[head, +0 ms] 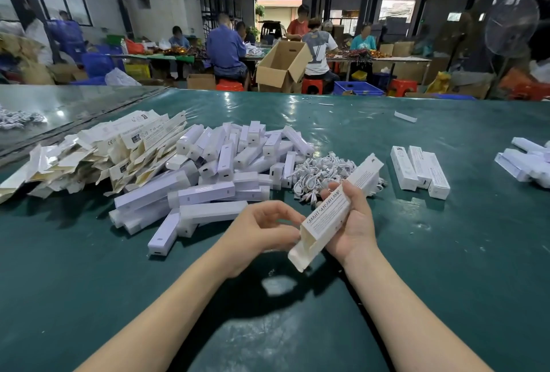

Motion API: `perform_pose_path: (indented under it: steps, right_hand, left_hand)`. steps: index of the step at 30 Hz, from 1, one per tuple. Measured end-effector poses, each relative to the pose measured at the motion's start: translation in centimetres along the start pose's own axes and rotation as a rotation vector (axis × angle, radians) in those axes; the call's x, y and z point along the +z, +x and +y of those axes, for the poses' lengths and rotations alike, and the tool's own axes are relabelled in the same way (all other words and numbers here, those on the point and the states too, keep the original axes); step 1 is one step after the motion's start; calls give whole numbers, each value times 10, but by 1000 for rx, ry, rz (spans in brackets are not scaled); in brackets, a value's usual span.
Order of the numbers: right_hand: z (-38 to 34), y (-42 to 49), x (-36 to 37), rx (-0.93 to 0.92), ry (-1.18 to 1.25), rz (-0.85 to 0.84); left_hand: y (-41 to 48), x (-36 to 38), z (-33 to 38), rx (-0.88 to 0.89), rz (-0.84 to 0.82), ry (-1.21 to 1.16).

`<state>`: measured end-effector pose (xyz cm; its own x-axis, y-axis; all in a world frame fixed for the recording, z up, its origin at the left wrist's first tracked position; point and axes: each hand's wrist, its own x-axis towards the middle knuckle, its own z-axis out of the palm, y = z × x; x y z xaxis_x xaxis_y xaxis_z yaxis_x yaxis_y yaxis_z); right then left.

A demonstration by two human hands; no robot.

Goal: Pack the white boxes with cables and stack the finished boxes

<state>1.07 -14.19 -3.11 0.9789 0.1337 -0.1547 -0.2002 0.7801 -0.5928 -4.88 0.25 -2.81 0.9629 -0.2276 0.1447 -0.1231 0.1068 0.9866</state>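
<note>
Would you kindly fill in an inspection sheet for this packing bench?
Surface: green table, glossy, with light reflections.
Job's things: box, near end open, in hand; lamps heaped to its left; three closed boxes side by side at right; flat boxes piled far left.
Clutter: white scraps near the far edge.
Grippers: right hand grips the box; left hand at its open end, grip unclear.
Cables: white cables heaped behind the box.
Surroundings: workers seated at tables, carton, fan.

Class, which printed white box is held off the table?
The box in the right hand, near flap open; the three finished boxes lie on the table.
</note>
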Motion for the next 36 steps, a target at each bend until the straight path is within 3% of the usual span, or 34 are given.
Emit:
perform_pose_path:
  steps: [6, 9, 14, 22, 32, 36]
  right_hand:
    - [7, -3, 8, -47, -244, 99]
    - [9, -4, 10, -137, -384, 168]
    - [5, -8, 15, -64, -313, 137]
    - [5, -5, 13, 124, -187, 118]
    - [4, -4, 15, 92, -118, 193]
    - [5, -6, 17, 90, -56, 185]
  left_hand:
    - [-4, 19, -7, 112, 31, 330]
    - [-6, 21, -7, 258, 96, 522]
    - [-7, 14, -8, 476, 206, 888]
    - [-4, 10, -7, 452, 155, 1012]
    - [-6, -1, -1, 399, -37, 974]
    - [-6, 4, -2, 489, 85, 1014]
